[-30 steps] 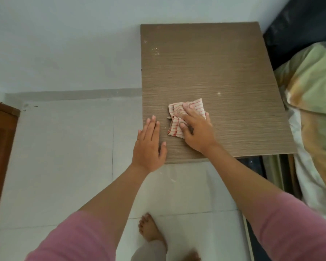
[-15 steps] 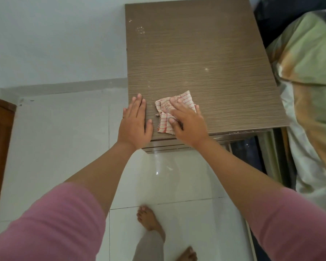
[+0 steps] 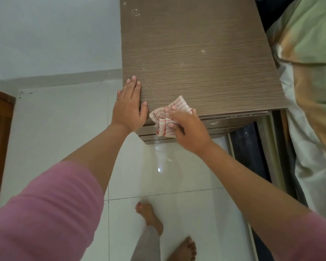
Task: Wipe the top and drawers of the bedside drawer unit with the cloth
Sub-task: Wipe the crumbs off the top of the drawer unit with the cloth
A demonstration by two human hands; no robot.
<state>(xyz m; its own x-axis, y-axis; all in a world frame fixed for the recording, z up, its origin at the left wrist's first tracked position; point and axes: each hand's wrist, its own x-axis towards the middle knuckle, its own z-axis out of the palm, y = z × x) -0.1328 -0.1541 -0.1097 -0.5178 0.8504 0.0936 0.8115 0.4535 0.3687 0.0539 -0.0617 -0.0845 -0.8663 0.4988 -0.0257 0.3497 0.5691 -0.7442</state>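
Bedding (image 3: 307,53) beside drawer unit (image 3: 196,53); foot (image 3: 149,215) below.

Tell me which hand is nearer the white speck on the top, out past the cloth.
Right. The right hand grips the cloth at the top's front edge, below the speck. The left hand rests flat at the front left corner, farther off.

We look down on the brown drawer unit (image 3: 196,53). Our left hand (image 3: 129,108) rests flat on its near left corner. Our right hand (image 3: 188,129) grips the red-striped cloth (image 3: 164,119) at the near edge, over the drawer fronts. Bedding (image 3: 309,63) lies right.
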